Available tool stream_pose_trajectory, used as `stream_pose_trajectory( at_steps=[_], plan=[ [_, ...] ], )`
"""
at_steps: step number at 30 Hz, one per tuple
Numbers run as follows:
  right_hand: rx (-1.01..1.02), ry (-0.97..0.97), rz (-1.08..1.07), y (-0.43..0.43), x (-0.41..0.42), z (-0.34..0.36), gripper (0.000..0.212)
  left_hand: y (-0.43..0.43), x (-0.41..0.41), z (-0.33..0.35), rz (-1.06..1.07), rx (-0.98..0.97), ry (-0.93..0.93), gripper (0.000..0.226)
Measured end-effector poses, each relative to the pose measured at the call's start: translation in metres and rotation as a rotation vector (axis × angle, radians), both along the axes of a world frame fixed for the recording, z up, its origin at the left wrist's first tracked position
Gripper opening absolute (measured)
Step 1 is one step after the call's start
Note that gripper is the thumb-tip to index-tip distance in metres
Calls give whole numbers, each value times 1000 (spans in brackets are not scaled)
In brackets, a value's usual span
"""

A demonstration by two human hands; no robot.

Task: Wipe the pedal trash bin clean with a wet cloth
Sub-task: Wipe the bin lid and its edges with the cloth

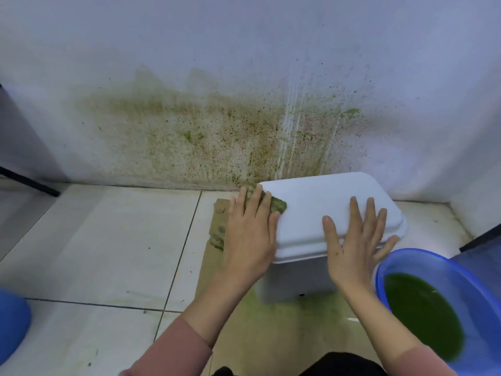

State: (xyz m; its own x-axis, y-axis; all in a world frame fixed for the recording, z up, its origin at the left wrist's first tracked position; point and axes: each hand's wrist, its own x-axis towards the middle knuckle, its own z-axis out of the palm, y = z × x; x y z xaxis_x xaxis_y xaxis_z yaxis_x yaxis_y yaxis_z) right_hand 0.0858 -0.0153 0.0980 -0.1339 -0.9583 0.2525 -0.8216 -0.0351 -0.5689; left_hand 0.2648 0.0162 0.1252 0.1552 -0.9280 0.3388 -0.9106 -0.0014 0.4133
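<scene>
The left hand (250,234) presses a green-stained cloth (275,203) flat on the white bin's (320,213) lid, left edge, gripping nothing, while the right hand (355,245) rests open-palmed on its near right.

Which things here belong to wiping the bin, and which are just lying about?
Belonging to the job:
- white pedal bin
- green-stained cloth, pressed under the left hand
- right hand, flat on the lid
- blue basin of green water

Just lying about:
- cardboard sheet on the floor
- blue object at the left edge
- stained wall
</scene>
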Motion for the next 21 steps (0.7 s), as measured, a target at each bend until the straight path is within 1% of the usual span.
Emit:
stream_pose_trajectory(
  at_steps=[1, 2, 4, 5, 7, 9, 10, 11, 13, 15, 17, 19, 21],
  plan=[
    [-9, -23, 8, 0, 0, -1, 75, -8, 0, 5, -30, 65, -94, 59],
    [-17, -58, 9, 1, 1, -2, 75, -18, 2, 12, -78, 143, -135, 56],
    [-9, -164, -45, 4, 7, -1, 81, -46, 8, 20, -200, 265, -189, 54],
    [4, -239, -102, 6, 10, 0, 89, -62, 9, 26, -254, 321, -196, 54],
    [64, -439, -235, 8, 11, 7, 112, -97, 8, 36, -308, 439, -129, 53],
    [191, -735, -299, 3, 7, 9, 130, -126, 9, 43, -300, 563, -13, 50],
    [255, -877, -294, 0, 5, 8, 135, -138, 10, 45, -284, 627, 69, 52],
    [289, -969, -279, -2, 4, 5, 140, -145, 10, 48, -260, 680, 131, 54],
    [299, -1036, -252, -10, 2, -2, 143, -146, 11, 52, -243, 731, 154, 58],
    [305, -1112, -185, -23, -2, -7, 140, -132, 14, 56, -249, 726, 148, 57],
    [355, -1162, -45, -42, -8, -9, 136, -113, 23, 53, -211, 711, 249, 54],
    [464, -1177, 137, -68, -14, -7, 133, -91, 33, 44, -114, 640, 361, 52],
    [586, -1159, 334, -94, -13, 6, 125, -64, 35, 30, 1, 534, 428, 49]
  ],
)
